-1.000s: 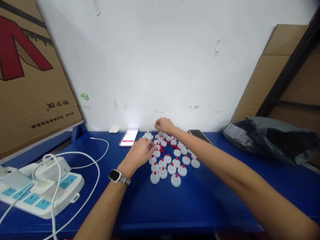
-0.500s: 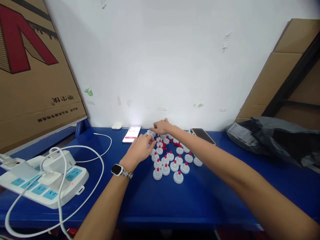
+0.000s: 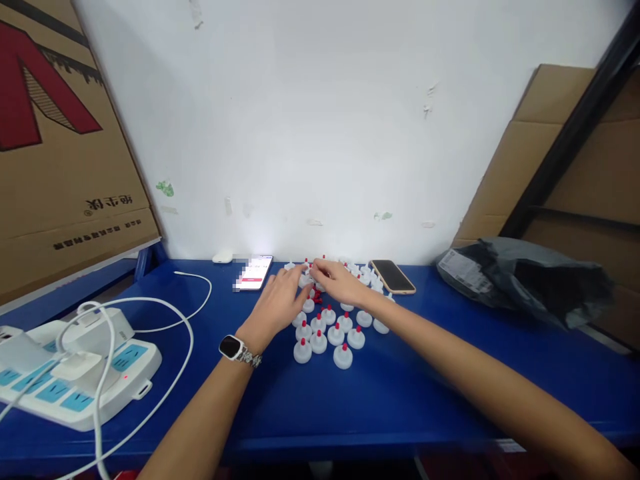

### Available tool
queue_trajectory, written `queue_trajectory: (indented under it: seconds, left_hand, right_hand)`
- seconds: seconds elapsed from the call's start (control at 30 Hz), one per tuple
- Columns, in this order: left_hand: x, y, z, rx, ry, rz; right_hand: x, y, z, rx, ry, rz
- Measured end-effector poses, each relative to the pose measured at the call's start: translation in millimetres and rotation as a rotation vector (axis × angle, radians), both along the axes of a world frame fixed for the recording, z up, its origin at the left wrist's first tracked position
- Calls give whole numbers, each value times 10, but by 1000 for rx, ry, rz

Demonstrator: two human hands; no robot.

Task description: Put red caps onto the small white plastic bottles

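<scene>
Many white plastic nozzle caps, several with small red tips, stand on the blue table; one capped piece (image 3: 343, 357) sits nearest the front edge. My left hand (image 3: 283, 297), with a watch on its wrist, curls its fingers around a white nozzle cap (image 3: 305, 279) at the far side of the group. Right beside it, my right hand (image 3: 337, 281) is closed in a pinch over the same spot; what its fingertips hold is too small to make out. Loose red tips (image 3: 318, 297) lie between the hands, partly hidden by them.
A lit phone (image 3: 254, 273) lies left of the caps, a dark-screened phone (image 3: 393, 277) right of them. A white power strip (image 3: 80, 407) with looping cables takes up the left side. A grey plastic bag (image 3: 530, 277) rests at right. Behind is a white wall (image 3: 320, 133).
My right hand has drawn back from near the wall and come down beside my left fingers. Now the two hands meet over the caps. The whole view has shifted slightly.
</scene>
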State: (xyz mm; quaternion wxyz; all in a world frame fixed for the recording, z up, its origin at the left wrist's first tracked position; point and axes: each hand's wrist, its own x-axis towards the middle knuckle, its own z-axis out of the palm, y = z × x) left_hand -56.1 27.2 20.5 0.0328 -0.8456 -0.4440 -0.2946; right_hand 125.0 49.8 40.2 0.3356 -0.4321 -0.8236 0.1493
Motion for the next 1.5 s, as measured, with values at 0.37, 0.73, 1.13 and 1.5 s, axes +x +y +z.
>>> queue_trajectory:
  seconds: [0.37, 0.73, 1.13, 1.5]
  left_hand:
    - [68, -15, 17, 1, 70, -117]
    - [87, -39, 26, -21, 69, -128]
    - [188, -107, 15, -9, 79, -158]
    - [274, -230, 69, -9, 122, -205]
  right_hand:
    - [202, 15, 78, -314, -475, -1]
    - [215, -13, 48, -233, -252, 87]
    - [324, -179, -198, -464, 770, 147]
    - [269, -288, -149, -194, 546, 102]
